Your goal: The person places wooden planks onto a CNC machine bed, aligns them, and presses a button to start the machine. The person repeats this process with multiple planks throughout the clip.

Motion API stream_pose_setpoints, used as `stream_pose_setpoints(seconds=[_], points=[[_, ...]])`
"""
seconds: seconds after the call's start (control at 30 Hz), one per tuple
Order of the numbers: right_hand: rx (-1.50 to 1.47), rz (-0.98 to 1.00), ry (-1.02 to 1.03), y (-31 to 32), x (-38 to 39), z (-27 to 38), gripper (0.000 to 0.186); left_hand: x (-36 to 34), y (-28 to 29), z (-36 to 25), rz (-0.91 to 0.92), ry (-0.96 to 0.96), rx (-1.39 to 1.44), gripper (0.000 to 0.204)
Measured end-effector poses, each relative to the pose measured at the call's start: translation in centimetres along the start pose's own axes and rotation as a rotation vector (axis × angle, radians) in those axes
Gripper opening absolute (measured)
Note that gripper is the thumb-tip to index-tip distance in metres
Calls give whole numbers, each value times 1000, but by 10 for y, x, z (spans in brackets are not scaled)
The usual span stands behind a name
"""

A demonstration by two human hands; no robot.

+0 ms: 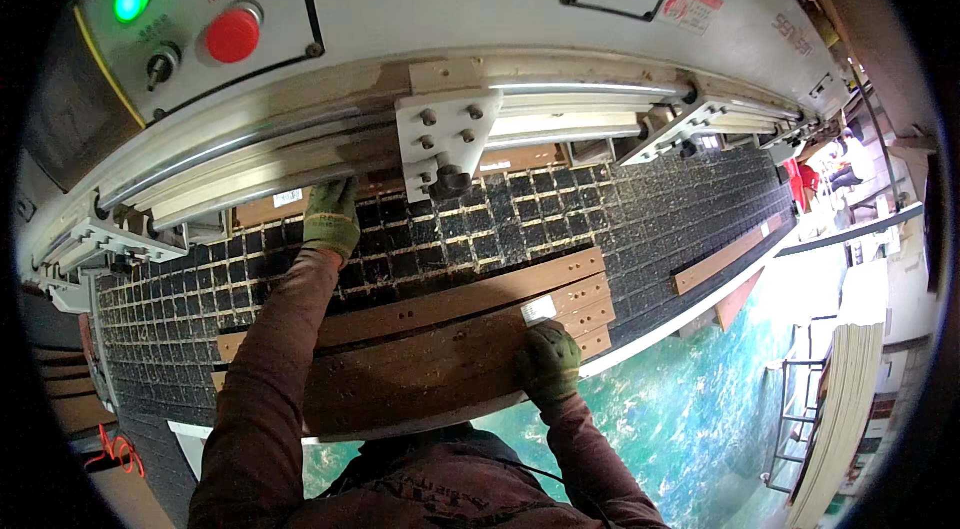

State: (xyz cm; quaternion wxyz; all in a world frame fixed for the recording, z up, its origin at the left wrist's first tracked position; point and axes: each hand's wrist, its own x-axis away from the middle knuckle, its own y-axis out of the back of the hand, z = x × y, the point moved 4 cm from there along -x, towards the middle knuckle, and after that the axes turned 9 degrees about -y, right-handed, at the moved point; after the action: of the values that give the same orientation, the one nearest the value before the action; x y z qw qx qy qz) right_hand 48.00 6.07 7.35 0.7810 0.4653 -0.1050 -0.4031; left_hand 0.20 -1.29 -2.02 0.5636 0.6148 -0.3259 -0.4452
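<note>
My left hand (332,219), in a green-grey work glove, reaches to the far side of the black gridded bed (450,234). Its fingers stretch onto a long brown board (268,210) that lies along the machine's rail. Several brown drilled boards (420,349) lie side by side at the bed's near edge, close to my body. Over them, my gloved right hand (550,361) is closed at their right part, just below a white label (538,310). The undersides of its fingers are hidden.
A white bracket with bolts and a knob (445,144) juts from the rail. Above it are red buttons (232,35) and a lit green button (132,0). Another brown board (725,257) lies on the bed at right. Pale panels (840,409) are stacked beyond a blue-green patterned floor (680,409).
</note>
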Motion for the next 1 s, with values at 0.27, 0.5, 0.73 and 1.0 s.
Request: stream_pose_setpoints(seconds=[0.27, 0.5, 0.73, 1.0], points=[[39, -463, 306, 152, -127, 91, 40, -10, -5, -11, 132, 87, 38, 59], [225, -614, 465, 210, -272, 148, 62, -12, -2, -10, 83, 86, 155, 62], [433, -631, 452, 208, -322, 138, 65, -23, -30, -31, -220, 106, 321, 53], [271, -547, 403, 195, -308, 173, 63, -5, 13, -19, 67, 102, -219, 61]])
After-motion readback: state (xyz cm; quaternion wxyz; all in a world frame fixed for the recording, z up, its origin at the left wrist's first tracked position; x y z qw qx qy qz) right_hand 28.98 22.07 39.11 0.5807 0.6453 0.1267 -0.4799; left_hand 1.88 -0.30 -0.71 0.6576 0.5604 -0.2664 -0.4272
